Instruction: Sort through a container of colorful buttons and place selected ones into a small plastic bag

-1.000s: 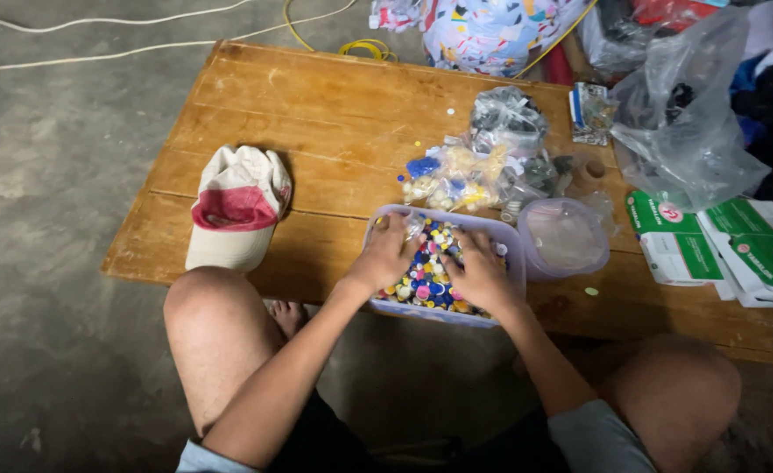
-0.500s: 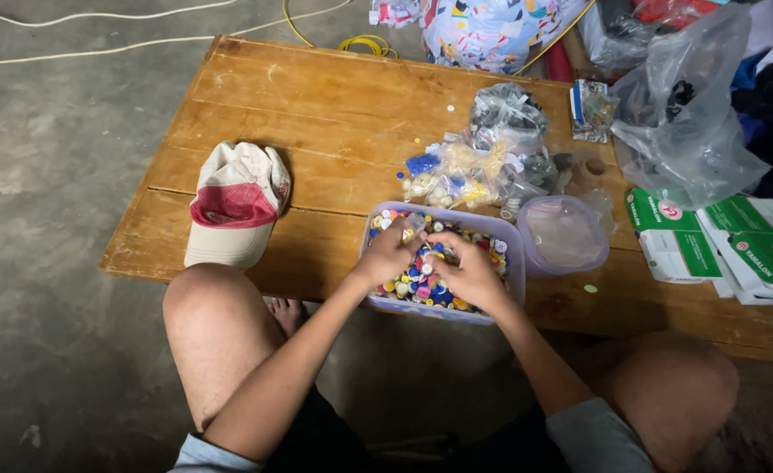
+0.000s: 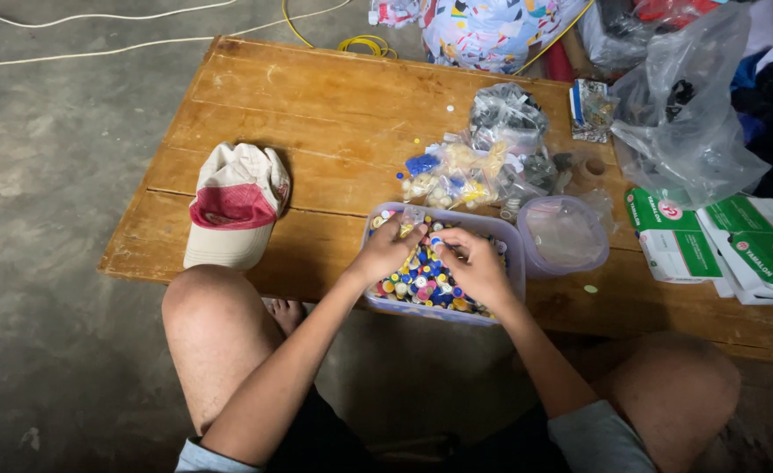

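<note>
A clear rectangular plastic tub [image 3: 514, 259] sits at the near edge of a low wooden table [image 3: 316, 114]. It is filled with several small colourful bottle caps [image 3: 421, 285]. My left hand [image 3: 390, 250] reaches into the tub's left side, fingers pinched around a small clear plastic bag at its far rim. My right hand [image 3: 476, 265] lies over the caps in the middle, fingers curled, touching them. Whether it holds any caps is hidden.
A beige and red cap [image 3: 233, 203] lies on the table's left. Clear bags of small items [image 3: 474, 166] and a round lidded tub [image 3: 566, 235] stand behind the tub. Green and white boxes [image 3: 719, 241] and a large plastic bag [image 3: 688, 123] sit at right. My knees flank the table.
Both hands have shifted slightly toward the tub's far rim, and the left hand has come up onto the small clear bag.
</note>
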